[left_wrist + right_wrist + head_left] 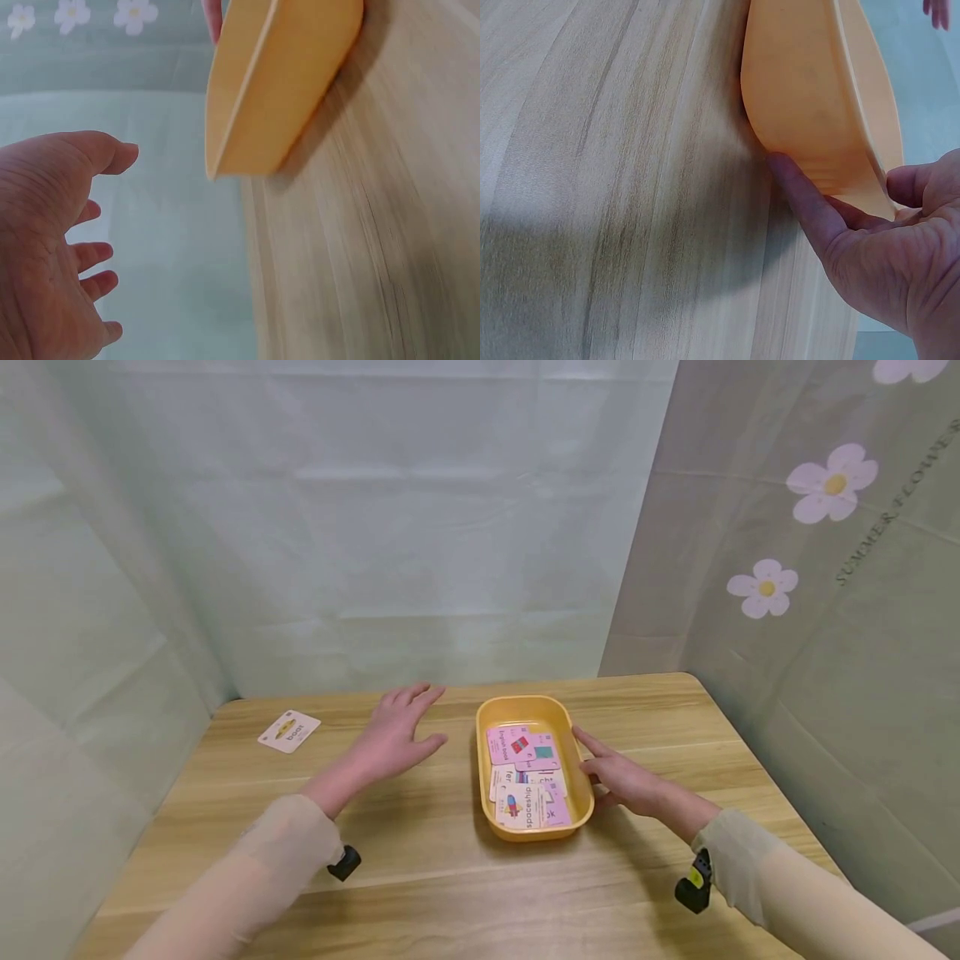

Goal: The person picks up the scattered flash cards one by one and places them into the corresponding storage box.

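Observation:
A yellow tray (534, 837) stands at the middle of the wooden table, with several picture word cards inside. Among them are a spaceship card (517, 806) at the near end and a pink English book card (510, 745) farther back. My right hand (626, 781) touches the tray's right side; in the right wrist view its fingers (810, 202) lie against the outer wall and rim. To the tray's left, my left hand (393, 739) hovers above the table, fingers spread and holding nothing. In the left wrist view that hand (52, 240) is apart from the tray (300, 90).
A boat card (289, 731) lies at the table's far left corner, beyond my left hand. Pale curtains (420, 527) hang behind the table (420, 918) and at both sides, with printed flowers (832, 483) on the right one.

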A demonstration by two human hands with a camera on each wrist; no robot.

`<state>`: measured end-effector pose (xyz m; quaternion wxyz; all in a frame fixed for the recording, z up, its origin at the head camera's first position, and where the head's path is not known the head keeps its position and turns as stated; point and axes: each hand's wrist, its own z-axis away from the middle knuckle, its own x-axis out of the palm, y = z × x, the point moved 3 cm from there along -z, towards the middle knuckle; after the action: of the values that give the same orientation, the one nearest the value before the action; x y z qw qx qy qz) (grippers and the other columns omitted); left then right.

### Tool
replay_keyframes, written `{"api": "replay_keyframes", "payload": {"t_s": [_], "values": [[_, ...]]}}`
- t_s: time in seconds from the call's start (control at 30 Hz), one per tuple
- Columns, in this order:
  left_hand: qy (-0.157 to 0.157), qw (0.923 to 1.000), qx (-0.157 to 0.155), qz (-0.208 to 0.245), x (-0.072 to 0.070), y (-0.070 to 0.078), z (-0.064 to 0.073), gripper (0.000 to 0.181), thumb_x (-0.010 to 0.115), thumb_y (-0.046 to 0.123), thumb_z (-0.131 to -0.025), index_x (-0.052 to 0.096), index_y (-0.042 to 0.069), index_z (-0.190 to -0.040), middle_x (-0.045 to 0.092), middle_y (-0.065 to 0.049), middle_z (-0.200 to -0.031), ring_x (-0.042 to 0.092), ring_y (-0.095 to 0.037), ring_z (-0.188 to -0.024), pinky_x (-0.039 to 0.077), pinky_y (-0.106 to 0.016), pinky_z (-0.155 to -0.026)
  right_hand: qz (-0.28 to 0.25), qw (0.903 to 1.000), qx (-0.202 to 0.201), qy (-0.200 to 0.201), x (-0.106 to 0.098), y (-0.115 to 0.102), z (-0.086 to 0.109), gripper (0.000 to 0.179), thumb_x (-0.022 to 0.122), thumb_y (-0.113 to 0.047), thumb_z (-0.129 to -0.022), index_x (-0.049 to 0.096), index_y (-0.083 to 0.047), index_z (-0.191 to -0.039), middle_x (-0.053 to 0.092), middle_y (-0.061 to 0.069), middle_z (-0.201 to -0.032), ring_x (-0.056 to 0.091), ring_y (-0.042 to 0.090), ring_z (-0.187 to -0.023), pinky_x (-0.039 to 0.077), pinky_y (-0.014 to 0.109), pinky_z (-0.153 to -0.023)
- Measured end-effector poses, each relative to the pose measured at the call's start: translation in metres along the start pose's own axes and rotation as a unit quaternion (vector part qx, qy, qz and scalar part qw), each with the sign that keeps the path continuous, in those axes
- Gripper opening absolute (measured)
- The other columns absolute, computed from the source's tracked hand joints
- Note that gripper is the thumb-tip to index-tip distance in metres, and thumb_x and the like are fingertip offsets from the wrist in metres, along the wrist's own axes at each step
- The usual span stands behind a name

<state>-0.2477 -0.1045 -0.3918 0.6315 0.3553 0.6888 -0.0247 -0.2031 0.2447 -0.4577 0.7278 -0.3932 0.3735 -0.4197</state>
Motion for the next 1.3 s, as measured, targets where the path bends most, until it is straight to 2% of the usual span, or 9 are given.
{"api": "replay_keyframes", "payload": {"t_s": [0.43, 0.63, 0.87, 1.1, 1.3], "values": [[0.004, 0.9987, -0.049, -0.015, -0.02, -0.046, 0.02, 0.074, 0.068, 0.032, -0.099, 0.033, 0.005, -0.159, 0.028, -0.027, -0.16, 0.023, -0.052, -0.144, 0.019, -0.07, -0.112, 0.002, 1.0, -0.003, -0.004, 0.001, -0.001, 0.002, 0.07, 0.04, -0.015, -0.107, 0.007, -0.031, -0.166, 0.006, 0.019, -0.169, 0.035, 0.043, -0.143, 0.049, 0.064, -0.095], [0.001, 0.9958, -0.085, -0.035, -0.024, -0.075, 0.032, 0.076, 0.065, 0.036, -0.1, 0.031, 0.004, -0.159, 0.027, -0.03, -0.16, 0.022, -0.056, -0.143, 0.019, -0.074, -0.109, 0.002, 1.0, -0.005, -0.005, 0.001, -0.002, 0.003, 0.07, 0.041, -0.014, -0.107, 0.006, -0.031, -0.166, 0.009, 0.021, -0.168, 0.04, 0.043, -0.139, 0.049, 0.064, -0.094], [-0.003, 0.9923, -0.121, -0.026, -0.028, -0.104, 0.046, 0.08, 0.064, 0.041, -0.1, 0.028, 0.003, -0.16, 0.025, -0.032, -0.159, 0.019, -0.059, -0.142, 0.018, -0.077, -0.107, 0.002, 1.0, -0.003, -0.001, 0.001, -0.001, 0.002, 0.07, 0.041, -0.014, -0.106, 0.007, -0.031, -0.166, 0.011, 0.022, -0.167, 0.043, 0.043, -0.138, 0.049, 0.064, -0.095], [-0.006, 0.9864, -0.16, -0.037, -0.03, -0.132, 0.063, 0.08, 0.064, 0.042, -0.099, 0.029, -0.001, -0.158, 0.026, -0.035, -0.156, 0.019, -0.063, -0.138, 0.02, -0.079, -0.102, 0.004, 1.0, -0.001, 0.004, 0.002, -0.001, 0.002, 0.071, 0.042, -0.014, -0.106, 0.008, -0.03, -0.166, 0.011, 0.021, -0.167, 0.044, 0.042, -0.136, 0.049, 0.065, -0.095], [-0.011, 0.9835, -0.173, -0.053, -0.031, -0.155, 0.075, 0.081, 0.062, 0.044, -0.099, 0.031, -0.006, -0.155, 0.027, -0.041, -0.153, 0.024, -0.064, -0.136, 0.021, -0.076, -0.105, 0.005, 1.0, -0.001, 0.004, 0.001, -0.001, 0.002, 0.071, 0.042, -0.014, -0.106, 0.007, -0.031, -0.166, 0.009, 0.021, -0.168, 0.044, 0.042, -0.136, 0.046, 0.067, -0.096]]}}
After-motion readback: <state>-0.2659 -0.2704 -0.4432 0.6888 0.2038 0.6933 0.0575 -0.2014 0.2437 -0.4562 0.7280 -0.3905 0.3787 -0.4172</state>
